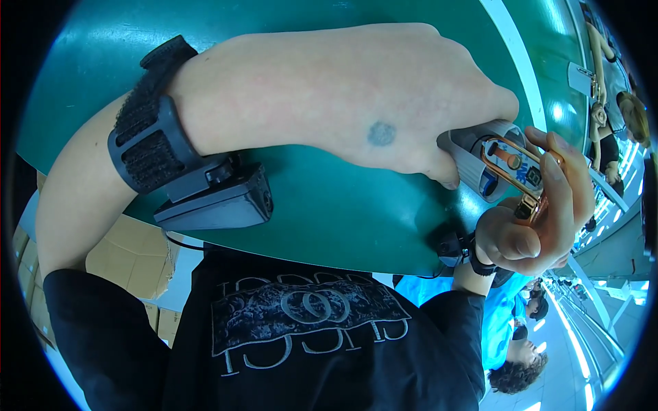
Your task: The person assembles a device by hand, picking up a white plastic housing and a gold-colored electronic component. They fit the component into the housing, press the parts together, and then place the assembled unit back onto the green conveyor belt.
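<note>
Your left hand [384, 103] clamps grey device [480, 161]; right hand [541, 219] grips copper clip [524, 181] on it. Keep both steady above green tabletop [343, 219], press clip squarely.

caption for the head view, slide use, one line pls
Left hand and right hand hold a small grey gadget with a copper clip above a green table.
</note>
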Motion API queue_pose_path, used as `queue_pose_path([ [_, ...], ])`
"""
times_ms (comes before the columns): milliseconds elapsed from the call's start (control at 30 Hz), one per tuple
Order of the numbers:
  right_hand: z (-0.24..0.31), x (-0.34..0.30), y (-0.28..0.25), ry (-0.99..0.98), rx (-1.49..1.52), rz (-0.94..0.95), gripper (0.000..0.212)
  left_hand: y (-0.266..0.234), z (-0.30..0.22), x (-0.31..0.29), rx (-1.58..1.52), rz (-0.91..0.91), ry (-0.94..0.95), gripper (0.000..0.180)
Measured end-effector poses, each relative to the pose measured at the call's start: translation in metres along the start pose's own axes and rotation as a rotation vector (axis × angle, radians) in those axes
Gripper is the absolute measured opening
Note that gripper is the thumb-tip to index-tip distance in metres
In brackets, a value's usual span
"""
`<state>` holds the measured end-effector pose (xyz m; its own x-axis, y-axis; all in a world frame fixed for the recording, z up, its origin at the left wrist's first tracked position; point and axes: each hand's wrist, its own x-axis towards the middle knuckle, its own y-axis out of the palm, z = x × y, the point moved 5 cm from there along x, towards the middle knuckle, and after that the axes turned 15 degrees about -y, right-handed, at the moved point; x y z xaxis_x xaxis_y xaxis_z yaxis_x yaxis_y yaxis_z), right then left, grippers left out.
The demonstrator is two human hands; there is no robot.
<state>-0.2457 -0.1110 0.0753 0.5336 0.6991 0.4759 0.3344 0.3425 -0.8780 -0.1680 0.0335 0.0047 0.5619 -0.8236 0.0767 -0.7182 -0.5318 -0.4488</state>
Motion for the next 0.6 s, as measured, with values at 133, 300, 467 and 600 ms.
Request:
queue_pose_path([
  [133, -0.001, 0.001, -0.001, -0.002, 0.001, 0.036, 0.071, -0.013, -0.014, -0.006, -0.014, -0.014, 0.079, 0.034],
  [300, 0.003, 0.008, -0.001, 0.036, -0.016, 0.107, 0.073, -0.014, -0.01, -0.006, -0.053, -0.121, 0.126, 0.035],
  [467, 0.003, 0.006, 0.002, 0.067, -0.009, 0.119, 0.074, -0.004, -0.001, 0.004, 0.032, -0.002, -0.029, 0.035],
  [600, 0.003, 0.005, -0.001, 0.016, 0.033, 0.116, 0.074, -0.007, 0.002, 0.004, -0.181, 0.097, -0.048, 0.021],
])
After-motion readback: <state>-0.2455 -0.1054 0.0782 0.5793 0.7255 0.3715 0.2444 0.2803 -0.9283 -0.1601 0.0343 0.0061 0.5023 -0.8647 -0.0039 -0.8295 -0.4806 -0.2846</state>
